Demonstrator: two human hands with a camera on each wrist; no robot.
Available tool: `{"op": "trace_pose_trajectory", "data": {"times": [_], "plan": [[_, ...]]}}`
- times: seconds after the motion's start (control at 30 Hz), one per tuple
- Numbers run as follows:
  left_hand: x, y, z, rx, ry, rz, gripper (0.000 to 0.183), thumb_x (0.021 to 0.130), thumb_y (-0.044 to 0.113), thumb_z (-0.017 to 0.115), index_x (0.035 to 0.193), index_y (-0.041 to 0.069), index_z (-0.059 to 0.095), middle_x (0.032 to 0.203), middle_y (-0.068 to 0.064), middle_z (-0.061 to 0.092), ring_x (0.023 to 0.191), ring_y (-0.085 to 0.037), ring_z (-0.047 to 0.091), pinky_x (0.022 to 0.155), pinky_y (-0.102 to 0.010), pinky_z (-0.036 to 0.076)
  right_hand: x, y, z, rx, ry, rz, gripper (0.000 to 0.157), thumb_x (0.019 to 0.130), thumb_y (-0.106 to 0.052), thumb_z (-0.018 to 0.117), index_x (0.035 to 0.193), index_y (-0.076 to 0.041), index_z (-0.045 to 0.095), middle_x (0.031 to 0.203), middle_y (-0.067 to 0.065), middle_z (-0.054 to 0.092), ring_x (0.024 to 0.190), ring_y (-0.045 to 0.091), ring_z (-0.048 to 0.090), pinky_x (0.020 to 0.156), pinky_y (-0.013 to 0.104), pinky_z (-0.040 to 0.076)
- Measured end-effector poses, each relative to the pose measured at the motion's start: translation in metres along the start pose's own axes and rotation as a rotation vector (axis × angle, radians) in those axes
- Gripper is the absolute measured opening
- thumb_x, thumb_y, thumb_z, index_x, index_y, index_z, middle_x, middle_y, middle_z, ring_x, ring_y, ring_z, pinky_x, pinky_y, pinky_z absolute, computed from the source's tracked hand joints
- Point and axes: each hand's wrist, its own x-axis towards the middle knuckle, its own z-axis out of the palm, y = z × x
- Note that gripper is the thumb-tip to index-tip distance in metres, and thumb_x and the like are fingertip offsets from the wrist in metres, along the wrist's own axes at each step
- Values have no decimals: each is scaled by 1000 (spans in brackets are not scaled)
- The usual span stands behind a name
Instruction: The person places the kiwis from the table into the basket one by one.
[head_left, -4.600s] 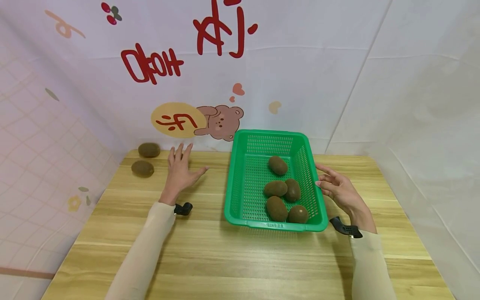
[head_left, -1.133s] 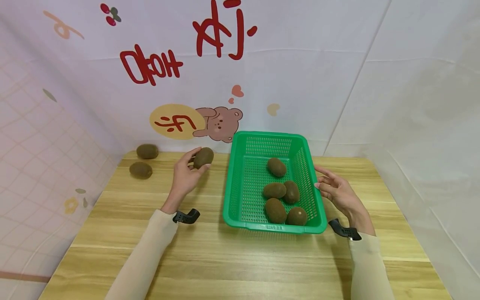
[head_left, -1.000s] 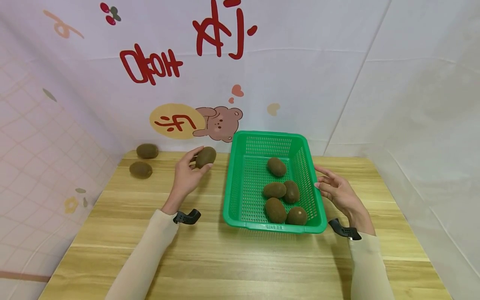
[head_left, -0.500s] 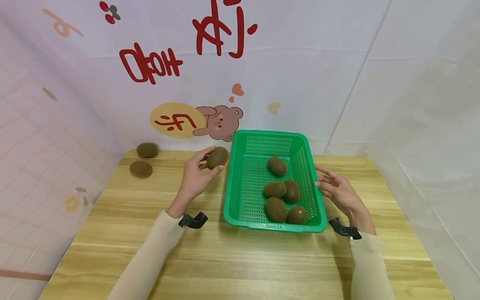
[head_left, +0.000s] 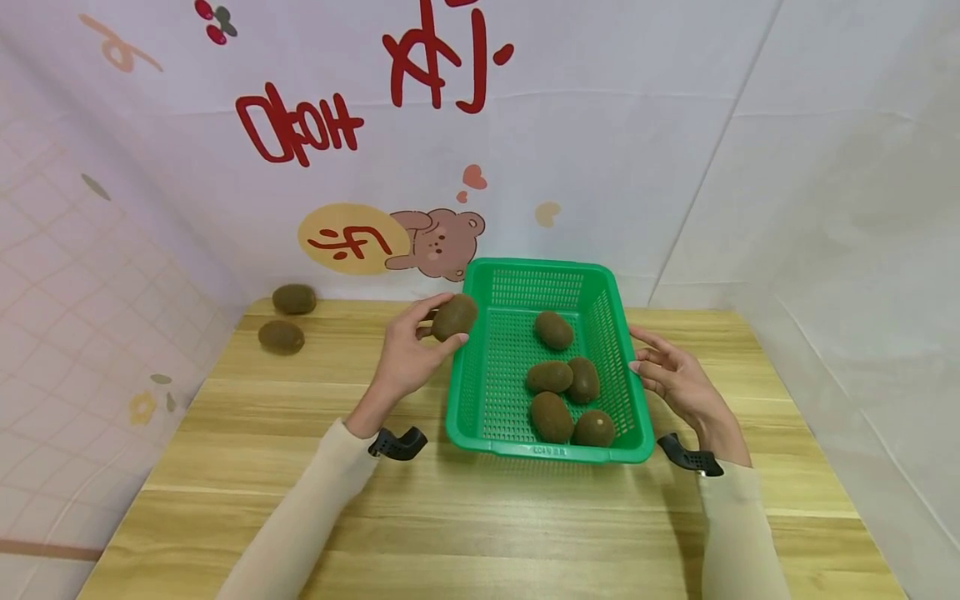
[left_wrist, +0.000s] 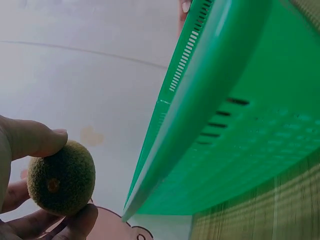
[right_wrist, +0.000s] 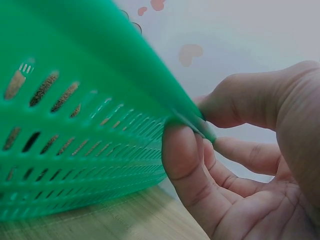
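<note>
A brown kiwi [head_left: 456, 317] sits between the thumb and fingers of my left hand [head_left: 408, 354], raised at the left rim of the green plastic basket [head_left: 551, 453]. In the left wrist view, the fuzzy kiwi [left_wrist: 62, 181] shows its stem end, with a gap between it and the basket wall [left_wrist: 265, 120]. Several kiwis [head_left: 553, 331] lie on the basket floor, mostly toward the near right. My right hand [head_left: 686, 383] pinches the basket's right rim. The right wrist view shows thumb and fingers of this hand [right_wrist: 240, 165] on both sides of the rim.
Two more kiwis [head_left: 282, 337] lie at the back left corner of the wooden table [head_left: 480, 533]. A white printed cloth [head_left: 600, 150] stands behind the table, and pale cloth walls rise on both sides.
Open and without fruit at first, my left hand has taken hold of a kiwi and carried it rightward to the basket's left rim. The right hand has stayed at the basket's right side.
</note>
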Motion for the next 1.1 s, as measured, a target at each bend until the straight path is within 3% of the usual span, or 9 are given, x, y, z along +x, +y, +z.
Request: {"op": "trace_pose_trajectory", "data": {"times": [0.2, 0.43, 0.67, 0.9, 1.1], "plan": [[0, 6, 7, -4, -31, 13, 64, 86, 7, 82, 145, 6, 57, 139, -17, 61, 122, -34, 60, 98, -53, 57, 0, 0, 0, 3, -4, -1, 72, 101, -9, 64, 163, -8, 26, 115, 6, 54, 89, 6, 62, 79, 19, 58], [1, 7, 14, 8, -57, 66, 60, 87, 13, 83, 143, 13, 60, 135, -10, 64, 118, -28, 63, 95, -48, 59, 0, 0, -1, -2, 1, 1, 72, 101, -9, 65, 163, -9, 27, 114, 6, 50, 87, 5, 59, 77, 17, 57], [1, 10, 21, 3, -66, 99, 59, 87, 12, 82, 142, 12, 61, 133, -12, 65, 116, -27, 64, 94, -45, 60, 0, -1, -1, -15, 8, 9, 72, 101, -11, 65, 163, -10, 28, 114, 6, 50, 86, 5, 58, 76, 17, 56], [0, 9, 20, -35, -59, 105, 54, 90, 13, 80, 141, 11, 60, 132, -13, 63, 117, -36, 63, 96, -53, 58, 0, -1, -1, -15, 5, 9, 72, 101, -11, 66, 163, -10, 28, 114, 6, 52, 86, 6, 58, 77, 17, 56], [0, 6, 13, 26, -31, 121, 58, 91, 17, 79, 145, 13, 57, 135, -9, 61, 121, -35, 60, 98, -54, 56, -1, -1, 1, -30, 11, 9, 71, 101, -11, 65, 162, -11, 29, 114, 7, 52, 86, 5, 58, 77, 18, 56]]}}
